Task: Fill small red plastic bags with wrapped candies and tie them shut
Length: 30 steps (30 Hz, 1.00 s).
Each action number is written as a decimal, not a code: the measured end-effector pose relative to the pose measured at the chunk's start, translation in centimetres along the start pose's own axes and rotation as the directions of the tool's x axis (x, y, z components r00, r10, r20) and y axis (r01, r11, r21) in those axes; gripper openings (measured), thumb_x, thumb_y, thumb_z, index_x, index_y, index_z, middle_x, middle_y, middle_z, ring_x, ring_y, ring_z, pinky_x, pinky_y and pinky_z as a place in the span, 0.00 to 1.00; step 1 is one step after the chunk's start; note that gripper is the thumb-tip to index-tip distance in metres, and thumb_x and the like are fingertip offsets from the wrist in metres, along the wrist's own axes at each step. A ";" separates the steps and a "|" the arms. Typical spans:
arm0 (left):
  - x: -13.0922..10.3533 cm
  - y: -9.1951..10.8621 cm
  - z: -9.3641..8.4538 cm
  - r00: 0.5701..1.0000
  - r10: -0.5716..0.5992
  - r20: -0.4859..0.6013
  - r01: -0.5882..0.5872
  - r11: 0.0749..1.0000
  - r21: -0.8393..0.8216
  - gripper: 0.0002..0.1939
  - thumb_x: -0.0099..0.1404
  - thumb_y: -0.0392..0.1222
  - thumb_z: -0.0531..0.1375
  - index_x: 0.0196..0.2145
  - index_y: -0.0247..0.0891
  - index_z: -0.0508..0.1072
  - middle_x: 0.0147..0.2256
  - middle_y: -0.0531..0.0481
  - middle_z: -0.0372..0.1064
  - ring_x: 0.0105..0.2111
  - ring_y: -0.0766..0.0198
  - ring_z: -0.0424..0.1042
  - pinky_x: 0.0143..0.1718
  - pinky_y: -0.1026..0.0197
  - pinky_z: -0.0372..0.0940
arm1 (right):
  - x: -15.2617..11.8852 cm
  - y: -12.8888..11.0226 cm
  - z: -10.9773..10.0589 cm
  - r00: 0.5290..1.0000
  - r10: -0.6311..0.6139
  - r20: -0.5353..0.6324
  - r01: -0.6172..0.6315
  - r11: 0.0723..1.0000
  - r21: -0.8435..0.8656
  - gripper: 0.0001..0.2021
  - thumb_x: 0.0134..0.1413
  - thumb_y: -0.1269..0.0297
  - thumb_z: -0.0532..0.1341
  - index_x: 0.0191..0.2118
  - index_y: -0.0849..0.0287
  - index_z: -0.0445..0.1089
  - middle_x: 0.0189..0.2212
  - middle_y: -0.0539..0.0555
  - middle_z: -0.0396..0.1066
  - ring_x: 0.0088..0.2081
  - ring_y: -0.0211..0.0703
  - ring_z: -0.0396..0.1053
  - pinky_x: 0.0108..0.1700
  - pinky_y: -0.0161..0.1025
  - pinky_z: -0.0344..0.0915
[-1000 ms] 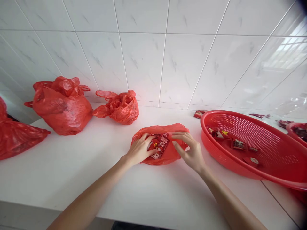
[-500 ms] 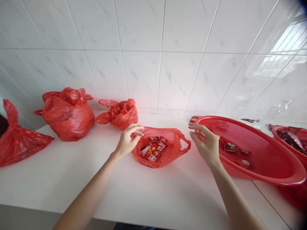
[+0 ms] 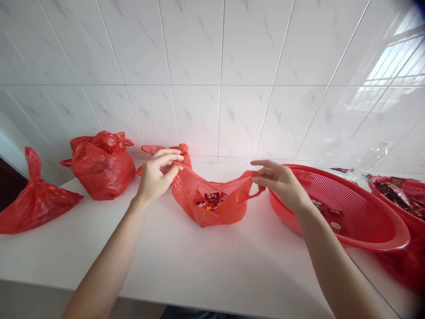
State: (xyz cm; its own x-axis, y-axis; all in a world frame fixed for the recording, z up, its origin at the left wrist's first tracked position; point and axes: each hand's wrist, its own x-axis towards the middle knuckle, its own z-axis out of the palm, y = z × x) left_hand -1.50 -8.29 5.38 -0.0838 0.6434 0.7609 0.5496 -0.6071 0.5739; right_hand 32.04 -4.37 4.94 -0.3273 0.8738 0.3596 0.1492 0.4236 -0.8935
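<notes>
A thin red plastic bag [image 3: 229, 217] stands on the white counter with its mouth spread wide. Several small dark-red wrapped snack packets [image 3: 212, 198] lie inside it. My left hand [image 3: 159, 173] pinches the bag's left upper edge between thumb and fingers. On the other side, my right hand [image 3: 280, 181] grips the right upper edge near the handle, thumb below and forefinger stretched out above. The rim sags between the two hands. Part of the rim is hidden behind my fingers.
At the right sits a large red plastic basket [image 3: 361, 212] with a few packets, and behind it another red basket [image 3: 378, 181] of packets. Knotted red bags [image 3: 102, 168] stand to the left, one of them [image 3: 186, 155] partly behind my left hand. A tiled wall [image 3: 245, 115] closes the back.
Both hands have taken hold of the bag's edges. Its sides are now lifted and pulled apart, and my left hand has moved left. The view has tilted up slightly.
</notes>
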 end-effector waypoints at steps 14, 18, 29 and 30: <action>-0.3 6.7 5.6 0.976 0.136 0.172 -0.118 0.987 -0.110 0.18 0.60 0.42 0.66 0.49 0.41 0.73 0.50 0.44 0.70 0.47 0.57 0.73 0.52 0.53 0.70 | 1.3 -4.9 3.6 0.977 -0.212 0.002 0.207 0.958 0.196 0.19 0.56 0.53 0.64 0.51 0.54 0.72 0.42 0.55 0.76 0.36 0.42 0.73 0.42 0.44 0.71; -0.9 7.2 7.5 0.975 0.087 0.202 -0.063 0.991 -0.122 0.22 0.61 0.44 0.66 0.53 0.43 0.70 0.50 0.44 0.70 0.43 0.59 0.75 0.47 0.54 0.73 | 1.0 -5.0 4.1 0.961 -0.255 0.104 0.229 0.951 0.209 0.18 0.56 0.53 0.65 0.50 0.54 0.72 0.41 0.55 0.77 0.39 0.46 0.75 0.44 0.47 0.73; 0.0 6.1 6.9 0.993 -0.120 -0.021 0.106 0.934 -0.341 0.09 0.65 0.42 0.62 0.43 0.39 0.72 0.46 0.47 0.71 0.40 0.61 0.76 0.42 0.57 0.75 | 1.9 -2.4 5.2 0.937 -0.204 0.285 0.229 0.972 -0.058 0.39 0.43 0.54 0.72 0.63 0.46 0.62 0.61 0.54 0.65 0.60 0.54 0.64 0.58 0.52 0.66; 0.1 6.1 6.9 0.991 -0.124 -0.052 0.099 0.935 -0.340 0.09 0.65 0.42 0.62 0.43 0.39 0.72 0.46 0.46 0.71 0.41 0.60 0.76 0.43 0.56 0.75 | 1.9 -2.2 6.0 0.939 -0.208 0.272 0.230 0.972 -0.052 0.40 0.41 0.53 0.73 0.63 0.46 0.62 0.60 0.54 0.66 0.59 0.53 0.65 0.56 0.51 0.68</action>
State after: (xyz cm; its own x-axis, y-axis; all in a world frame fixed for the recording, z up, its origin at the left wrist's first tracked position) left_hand 7.59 -8.67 6.84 -0.1939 0.6887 0.6987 0.2231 -0.6626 0.7150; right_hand 25.48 -5.11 5.93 -0.5927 0.6677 0.4504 0.1179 0.6252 -0.7715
